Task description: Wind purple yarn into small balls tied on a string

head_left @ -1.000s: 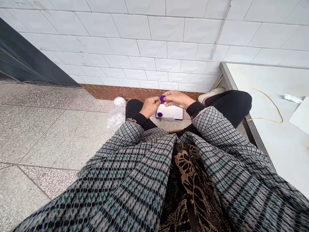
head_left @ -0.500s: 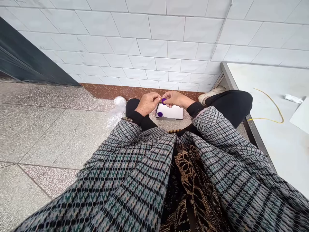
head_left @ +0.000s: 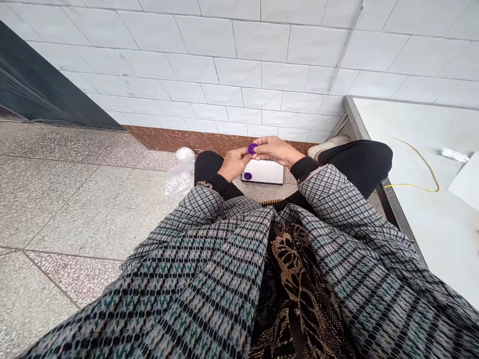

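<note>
My right hand [head_left: 275, 149] pinches a small round purple coil [head_left: 252, 148] with a ridged surface, between thumb and fingers. From the left, my left hand [head_left: 235, 163] is closed with its fingertips pressed to the same coil. Whether a thread runs between the hands is too small to tell. Just below lies a white rectangular pad [head_left: 267, 172] with a dark edge. A second purple disc [head_left: 247, 176] rests at its left front corner.
A clear plastic bag [head_left: 178, 179] with a white ball [head_left: 185, 153] lies on the floor left of my knee. To the right stands a white table [head_left: 422, 219] bearing a yellow cord [head_left: 430, 169] and a white crumpled scrap [head_left: 454, 154]. The tiled wall [head_left: 243, 75] closes off the front.
My left hand drew a little away to the left from the coil, then came back to touch it. My right hand kept hold of the coil, which has risen slightly.
</note>
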Demonstrator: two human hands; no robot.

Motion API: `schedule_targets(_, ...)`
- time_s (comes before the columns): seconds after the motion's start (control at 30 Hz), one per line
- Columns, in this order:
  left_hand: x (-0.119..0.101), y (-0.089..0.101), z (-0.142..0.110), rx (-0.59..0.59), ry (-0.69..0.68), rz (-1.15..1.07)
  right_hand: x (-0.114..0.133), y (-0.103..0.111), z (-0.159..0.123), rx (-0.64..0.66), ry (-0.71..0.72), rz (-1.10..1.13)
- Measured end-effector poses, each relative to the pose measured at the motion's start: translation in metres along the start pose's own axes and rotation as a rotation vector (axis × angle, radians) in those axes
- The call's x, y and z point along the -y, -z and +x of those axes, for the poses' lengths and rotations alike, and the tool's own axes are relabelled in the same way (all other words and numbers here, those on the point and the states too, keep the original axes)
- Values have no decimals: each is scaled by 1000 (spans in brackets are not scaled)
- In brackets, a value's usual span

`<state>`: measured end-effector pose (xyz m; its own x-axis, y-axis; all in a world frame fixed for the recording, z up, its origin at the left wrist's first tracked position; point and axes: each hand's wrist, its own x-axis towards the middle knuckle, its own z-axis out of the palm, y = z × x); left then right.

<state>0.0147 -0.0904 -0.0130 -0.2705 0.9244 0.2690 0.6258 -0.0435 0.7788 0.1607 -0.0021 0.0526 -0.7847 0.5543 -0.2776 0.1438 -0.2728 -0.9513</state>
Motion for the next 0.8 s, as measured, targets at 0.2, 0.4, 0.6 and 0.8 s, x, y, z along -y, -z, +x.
schedule_targets(0.2, -15, 1, -4, 180, -181, 125, -10, 8, 15, -217, 121, -355)
schedule_targets(0.4, -19, 25, 7, -9, -169, 175, -12, 7, 10, 60, 77, -448)
schedule_targets(0.6, -1, 12, 4, 1, -24, 54, -1, 0, 1, 2, 68, 12)
schedule_targets(0.8, -11, -3, -4, 289, -169, 82, -3, 2, 11, -196, 105, -83)
